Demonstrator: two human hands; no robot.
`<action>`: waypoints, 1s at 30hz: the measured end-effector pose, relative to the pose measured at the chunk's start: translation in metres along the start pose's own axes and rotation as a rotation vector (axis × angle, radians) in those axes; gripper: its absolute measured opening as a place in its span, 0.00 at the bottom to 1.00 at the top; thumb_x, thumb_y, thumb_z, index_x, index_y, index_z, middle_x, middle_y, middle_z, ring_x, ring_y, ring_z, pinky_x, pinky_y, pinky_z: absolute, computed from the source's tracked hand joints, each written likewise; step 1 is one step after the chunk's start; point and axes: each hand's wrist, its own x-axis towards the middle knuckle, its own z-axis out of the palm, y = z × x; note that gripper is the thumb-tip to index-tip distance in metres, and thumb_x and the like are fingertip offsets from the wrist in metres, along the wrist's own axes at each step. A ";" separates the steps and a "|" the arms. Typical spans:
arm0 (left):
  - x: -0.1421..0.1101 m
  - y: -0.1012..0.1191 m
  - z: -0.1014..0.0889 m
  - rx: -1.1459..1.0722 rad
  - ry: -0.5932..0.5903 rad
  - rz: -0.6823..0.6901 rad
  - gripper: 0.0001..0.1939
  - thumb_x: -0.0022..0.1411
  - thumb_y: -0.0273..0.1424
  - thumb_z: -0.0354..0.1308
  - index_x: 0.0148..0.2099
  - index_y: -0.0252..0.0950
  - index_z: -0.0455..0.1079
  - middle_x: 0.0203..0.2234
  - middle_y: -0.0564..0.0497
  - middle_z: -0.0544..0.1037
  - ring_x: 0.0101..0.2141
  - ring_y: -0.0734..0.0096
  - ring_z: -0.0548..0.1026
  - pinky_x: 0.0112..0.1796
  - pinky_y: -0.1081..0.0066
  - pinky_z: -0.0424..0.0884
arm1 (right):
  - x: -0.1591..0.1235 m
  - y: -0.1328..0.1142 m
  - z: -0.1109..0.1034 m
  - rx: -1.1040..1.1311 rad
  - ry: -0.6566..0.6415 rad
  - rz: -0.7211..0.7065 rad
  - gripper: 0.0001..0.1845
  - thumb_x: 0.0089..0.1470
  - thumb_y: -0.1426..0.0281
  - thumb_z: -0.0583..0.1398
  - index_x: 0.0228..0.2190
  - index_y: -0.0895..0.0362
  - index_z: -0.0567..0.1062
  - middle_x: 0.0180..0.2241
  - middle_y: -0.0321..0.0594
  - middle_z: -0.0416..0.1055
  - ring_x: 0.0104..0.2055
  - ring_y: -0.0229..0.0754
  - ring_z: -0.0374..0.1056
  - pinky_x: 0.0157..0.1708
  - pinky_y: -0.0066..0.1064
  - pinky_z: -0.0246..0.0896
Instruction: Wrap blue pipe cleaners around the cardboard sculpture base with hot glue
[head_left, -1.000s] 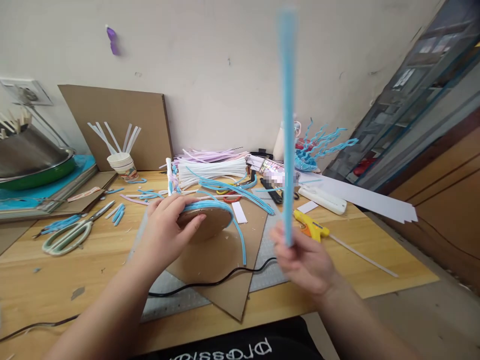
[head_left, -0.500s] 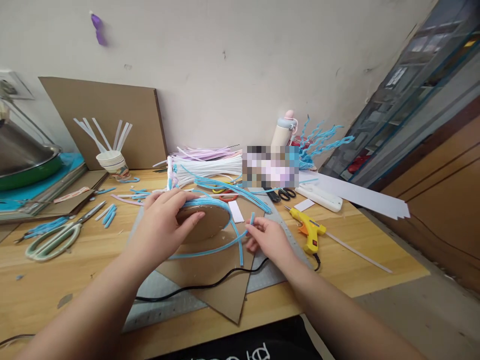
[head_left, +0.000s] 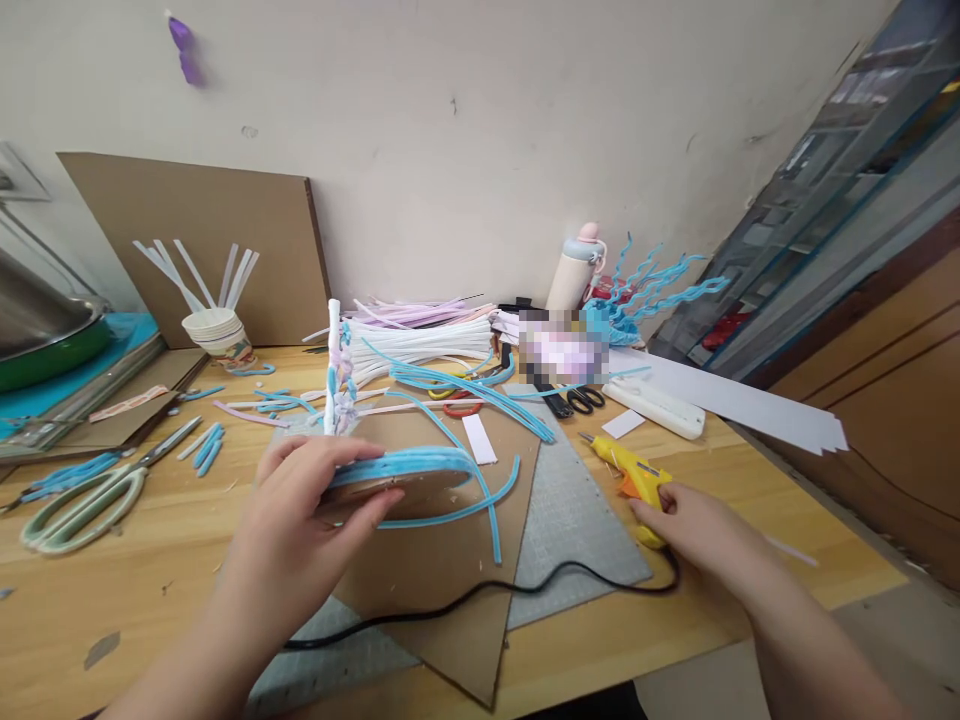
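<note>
My left hand (head_left: 319, 510) grips a cardboard disc (head_left: 431, 480) by its left side, thumb below and fingers over the top. Fuzzy blue pipe cleaners (head_left: 420, 462) run around the disc's edge, and two loose ends trail off to its right, crossing each other. At the right, my right hand (head_left: 690, 520) is closed around the handle of a yellow glue gun (head_left: 630, 465), whose nozzle points to the upper left. From the glue gun a black cord (head_left: 465, 597) runs left across the cardboard sheet (head_left: 450, 640).
Green-handled scissors (head_left: 90, 510) and blue offcuts lie on the left. Behind the disc are bundled white pipe cleaners (head_left: 427, 340) and loose blue ones (head_left: 480, 395). A paper cup stack (head_left: 217, 335) holds white sticks. A bottle (head_left: 574, 270) stands near the wall. Black-handled scissors (head_left: 585, 400) lie right of centre.
My right hand has let go of the blue pipe cleaner end and moved right onto the glue gun. My left hand has lowered and tilted the disc flatter. The view has shifted slightly.
</note>
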 end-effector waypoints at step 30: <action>-0.011 0.010 0.008 -0.012 0.068 0.074 0.17 0.59 0.27 0.62 0.49 0.43 0.64 0.36 0.52 0.78 0.38 0.64 0.75 0.45 0.58 0.65 | -0.102 -0.145 0.013 0.708 -0.314 -0.731 0.06 0.58 0.57 0.60 0.36 0.43 0.76 0.34 0.39 0.72 0.37 0.49 0.70 0.34 0.39 0.69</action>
